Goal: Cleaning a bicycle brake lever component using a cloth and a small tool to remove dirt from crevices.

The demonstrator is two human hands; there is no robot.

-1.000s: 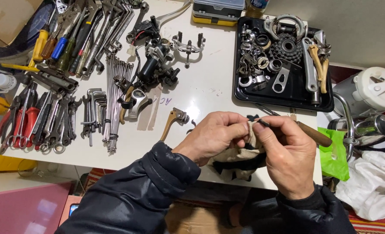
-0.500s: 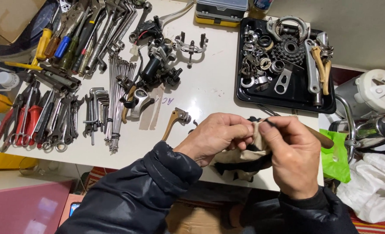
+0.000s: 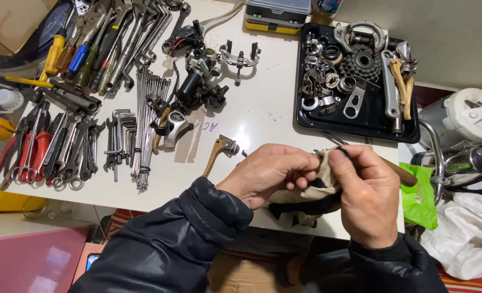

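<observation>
Both hands meeting just below the black tray (image 3: 409,133). Left hand (image 3: 271,172) and right hand (image 3: 367,196) pinched shut on a dirty rag (image 3: 312,195) between them. Small metal part barely visible at the fingertips, long axis impossible to tell.

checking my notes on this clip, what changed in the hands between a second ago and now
A second ago the right hand pinched a small metal part bare against the left hand. Now a dirty beige rag is wrapped around it between both hands, so the part is mostly hidden. The hands stayed at the table edge; the brake lever, the spokes and the black tray lie as before.
</observation>
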